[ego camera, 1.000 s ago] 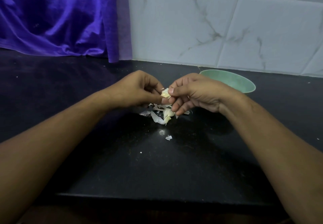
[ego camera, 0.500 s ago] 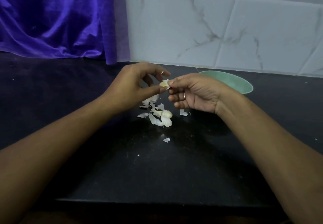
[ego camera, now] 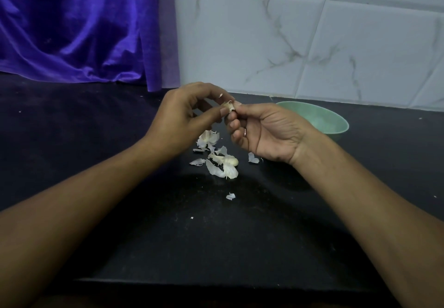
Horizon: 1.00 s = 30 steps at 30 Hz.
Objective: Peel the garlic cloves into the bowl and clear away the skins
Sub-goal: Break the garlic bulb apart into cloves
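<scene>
On the black counter (ego camera: pixel 192 247), nearest, lies one small scrap (ego camera: pixel 230 196) of skin. Behind it is a loose heap of skins (ego camera: pixel 208 139), with a spare clove (ego camera: pixel 231 161) among them. Above the heap the two hands meet. The left hand (ego camera: pixel 185 115) pinches the clove (ego camera: pixel 229 107) between thumb and forefinger. The right hand (ego camera: pixel 266 132), palm turned up, pinches its other side, the other fingers loosely curled. Just behind this hand stands the green bowl (ego camera: pixel 322 115). Farthest are a purple cloth (ego camera: pixel 84 31) and a tiled wall (ego camera: pixel 312 43).
</scene>
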Available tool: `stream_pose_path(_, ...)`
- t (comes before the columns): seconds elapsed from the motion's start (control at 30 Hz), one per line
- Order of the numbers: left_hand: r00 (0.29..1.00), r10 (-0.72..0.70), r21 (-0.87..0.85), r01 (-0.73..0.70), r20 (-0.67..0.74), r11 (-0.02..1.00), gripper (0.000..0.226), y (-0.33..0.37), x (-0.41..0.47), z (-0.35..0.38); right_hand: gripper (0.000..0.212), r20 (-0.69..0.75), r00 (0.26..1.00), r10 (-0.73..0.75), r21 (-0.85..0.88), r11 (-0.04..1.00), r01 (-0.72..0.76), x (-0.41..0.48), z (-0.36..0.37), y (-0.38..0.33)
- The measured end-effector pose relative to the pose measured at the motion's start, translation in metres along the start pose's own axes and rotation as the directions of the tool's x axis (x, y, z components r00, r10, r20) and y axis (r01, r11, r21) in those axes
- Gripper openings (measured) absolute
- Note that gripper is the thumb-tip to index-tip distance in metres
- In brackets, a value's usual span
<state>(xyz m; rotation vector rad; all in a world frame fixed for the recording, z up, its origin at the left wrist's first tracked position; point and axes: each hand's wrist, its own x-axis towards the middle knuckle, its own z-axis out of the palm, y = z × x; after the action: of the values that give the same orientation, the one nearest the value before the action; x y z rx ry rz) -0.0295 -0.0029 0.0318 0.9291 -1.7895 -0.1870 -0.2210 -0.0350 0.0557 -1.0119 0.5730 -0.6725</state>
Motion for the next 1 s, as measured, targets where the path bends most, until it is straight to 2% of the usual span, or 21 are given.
stream_pose_path(0.2, 0.978, 0.190, 0.304, -0.207, 0.085, 0.930, 0.018, 0.000, 0.002, -0.009, 0.009, -0.021, 1.000, 0.017, 0.026, 1.000, -0.016, 0.002, -0.002, 0.002)
stream_pose_path(0.27, 0.971, 0.216, 0.329, -0.237, 0.099, 0.914, 0.019, 0.000, 0.003, -0.010, 0.008, -0.008, 1.000, 0.026, 0.012, 1.000, -0.026, 0.002, -0.003, 0.002)
stream_pose_path(0.4, 0.975, 0.218, 0.275, -0.220, 0.041, 0.936, 0.018, 0.002, 0.003, -0.011, 0.006, 0.029, 0.999, 0.015, 0.029, 0.999, -0.015, 0.001, -0.001, 0.002)
stream_pose_path(0.47, 0.993, 0.119, 0.142, -0.117, -0.006, 0.983, 0.017, 0.004, 0.002, -0.007, 0.011, 0.034, 0.999, -0.017, 0.055, 0.998, 0.015, 0.000, 0.002, 0.002)
stream_pose_path(0.53, 0.999, -0.044, -0.096, 0.042, -0.018, 0.994, 0.017, 0.004, 0.001, -0.005, 0.019, 0.026, 0.998, -0.053, 0.055, 0.997, 0.051, -0.002, 0.004, 0.002)
stream_pose_path(0.6, 0.984, -0.177, -0.287, 0.168, -0.005, 0.943, 0.015, 0.004, 0.002, -0.003, 0.016, 0.027, 0.997, -0.073, 0.040, 0.997, 0.072, -0.003, 0.005, 0.002)
stream_pose_path(0.7, 0.942, -0.336, -0.473, 0.298, 0.003, 0.829, 0.008, 0.002, 0.003, 0.000, 0.011, 0.032, 0.996, -0.081, 0.018, 0.997, 0.080, -0.002, 0.003, 0.000)
stream_pose_path(0.8, 0.905, -0.426, -0.546, 0.355, -0.005, 0.759, 0.005, 0.000, 0.005, 0.000, 0.011, 0.023, 0.993, -0.116, -0.149, 0.982, 0.118, -0.002, -0.001, -0.003)
stream_pose_path(0.9, 0.884, -0.468, -0.550, 0.380, -0.021, 0.743, 0.004, -0.003, 0.006, -0.003, 0.011, 0.012, 0.990, -0.139, -0.342, 0.930, 0.135, -0.003, -0.007, -0.007)
stream_pose_path(1.0, 0.868, -0.497, -0.537, 0.409, -0.021, 0.738, 0.006, -0.005, 0.006, -0.004, 0.008, -0.050, 0.969, -0.241, -0.659, 0.738, 0.149, -0.004, -0.014, -0.008)
